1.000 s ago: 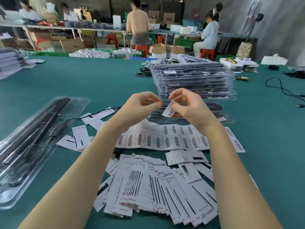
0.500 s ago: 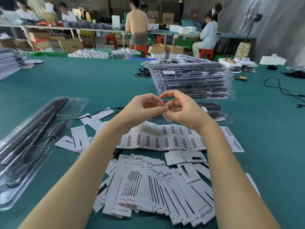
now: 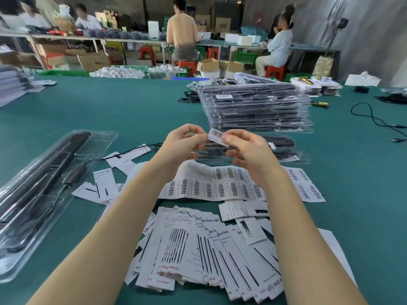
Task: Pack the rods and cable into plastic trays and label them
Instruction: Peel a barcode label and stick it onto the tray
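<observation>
A: What are the hands doing?

B: The left hand [image 3: 187, 139] and the right hand [image 3: 246, 150] are raised together above the table. Between them is one small barcode sticker [image 3: 217, 136]. The right thumb and forefinger pinch its right end. The left fingertips [image 3: 201, 137] are curled at its left edge, but I cannot tell whether they actually grip it.

A: And around them, biggest first?

B: The green table [image 3: 110, 111] fills the view. On its left lies an open clear plastic tray [image 3: 103, 142] with dark rods [image 3: 44, 172] and a black cable [image 3: 72, 177] inside. Far ahead to the right stands a stack of closed trays [image 3: 255, 108], and a single packed tray [image 3: 284, 148] lies just behind the hands.

A: Closer in?

B: A fanned heap of printed cards [image 3: 198, 249] lies between the forearms, near the table's front edge. Beyond it, under the hands, a sheet of barcode labels [image 3: 211, 186] lies partly lifted in the middle. A few loose cards [image 3: 103, 186] sit beside the open tray.

A: Smallest?

B: The sticker itself, held in the air above the label sheet, in front of the single packed tray.
</observation>
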